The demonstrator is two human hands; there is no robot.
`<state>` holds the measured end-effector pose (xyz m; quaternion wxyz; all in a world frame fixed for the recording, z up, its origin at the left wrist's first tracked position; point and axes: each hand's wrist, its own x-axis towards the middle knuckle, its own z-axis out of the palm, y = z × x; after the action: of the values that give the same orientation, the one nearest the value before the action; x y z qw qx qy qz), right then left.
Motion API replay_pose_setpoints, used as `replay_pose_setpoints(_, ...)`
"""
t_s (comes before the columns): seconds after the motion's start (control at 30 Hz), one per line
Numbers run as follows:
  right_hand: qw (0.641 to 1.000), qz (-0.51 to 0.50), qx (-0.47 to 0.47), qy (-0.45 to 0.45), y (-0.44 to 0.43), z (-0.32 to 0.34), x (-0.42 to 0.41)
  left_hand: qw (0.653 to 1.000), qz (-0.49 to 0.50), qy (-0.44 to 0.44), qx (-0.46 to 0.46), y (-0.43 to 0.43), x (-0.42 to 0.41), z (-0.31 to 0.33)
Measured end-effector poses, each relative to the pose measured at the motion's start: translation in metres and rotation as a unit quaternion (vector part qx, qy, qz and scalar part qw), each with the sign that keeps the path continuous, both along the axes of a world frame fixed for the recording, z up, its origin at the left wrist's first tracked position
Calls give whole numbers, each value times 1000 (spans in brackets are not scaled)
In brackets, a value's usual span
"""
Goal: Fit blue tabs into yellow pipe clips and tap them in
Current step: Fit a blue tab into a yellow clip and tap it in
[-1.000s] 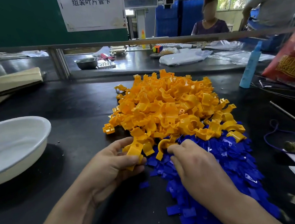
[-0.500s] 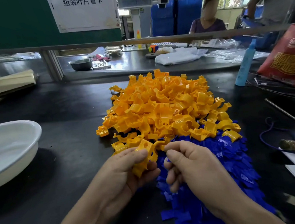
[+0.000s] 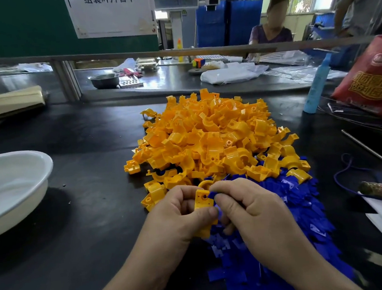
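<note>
A big heap of yellow pipe clips lies mid-table, with a heap of blue tabs spread in front of it toward me. My left hand grips one yellow clip between thumb and fingers, just above the near edge of the heaps. My right hand pinches a blue tab and holds it against the clip's right side. Most of the tab is hidden by my fingers.
A white oval basin stands at the left. A hammer lies on white sheets at the right edge, near a purple cord. A blue bottle and a red bag stand at the back right. A person sits beyond the rail.
My left hand lifted a yellow clip off the heap and turned it. My right hand picked a blue tab from the blue heap and brought it to the clip.
</note>
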<state>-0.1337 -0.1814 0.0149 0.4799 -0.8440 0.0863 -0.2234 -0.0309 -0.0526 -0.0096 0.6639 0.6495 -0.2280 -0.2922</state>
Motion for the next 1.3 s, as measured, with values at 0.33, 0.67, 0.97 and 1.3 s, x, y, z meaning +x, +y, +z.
replay_pose_setpoints(0.33, 995, 0, -83, -59, -5, -1, 0, 999, -24, 19, -23, 2, 0, 0)
replay_pose_setpoints(0.67, 998, 6, 63, 10, -8, -7, 3, 1000, -16, 16, -14, 2, 1, -3)
replay_pose_setpoints(0.97, 983, 47, 180, 3, -8, -8, 3, 999, -6, 31, -14, 1, -1, -2)
replay_pose_setpoints(1.3, 981, 58, 187, 10, -8, -7, 1, 999, -24, 38, 1, 2, -3, 2)
